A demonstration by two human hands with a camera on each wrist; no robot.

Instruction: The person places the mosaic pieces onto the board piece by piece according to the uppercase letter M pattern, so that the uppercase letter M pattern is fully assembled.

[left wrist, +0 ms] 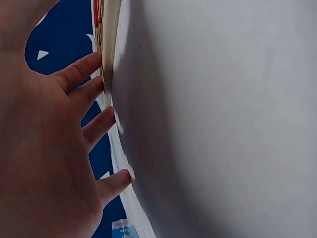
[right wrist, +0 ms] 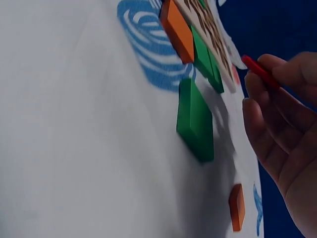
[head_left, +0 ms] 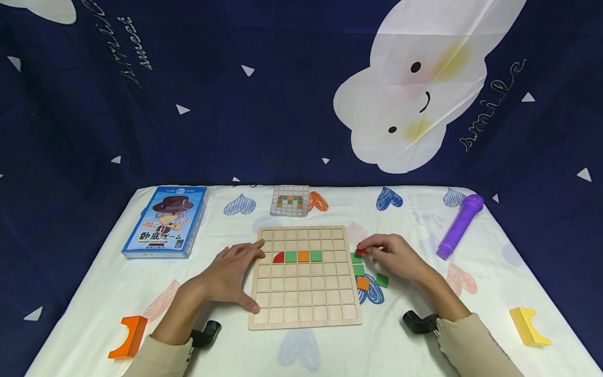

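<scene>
The red piece [right wrist: 260, 72], grasped by the right hand's [head_left: 394, 256] fingers at the grid board's [head_left: 305, 298] two o'clock, looks light, stiff and smooth, best pinched by opposite edges, while the left hand's [head_left: 230, 275] spread fingers touch the board's nine-o'clock side.

Board [head_left: 306, 298], blue box [head_left: 165, 222], tiles [head_left: 382, 280] on heart-patterned cloth [head_left: 377, 345]

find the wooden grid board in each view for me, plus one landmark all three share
Head: wooden grid board just below centre, left hand at its left edge.
Left wrist: upper left, only a narrow strip beside the fingertips.
Right wrist: upper right, slanting just beyond two green tiles.
Shared landmark: the dark blue backdrop.
</scene>
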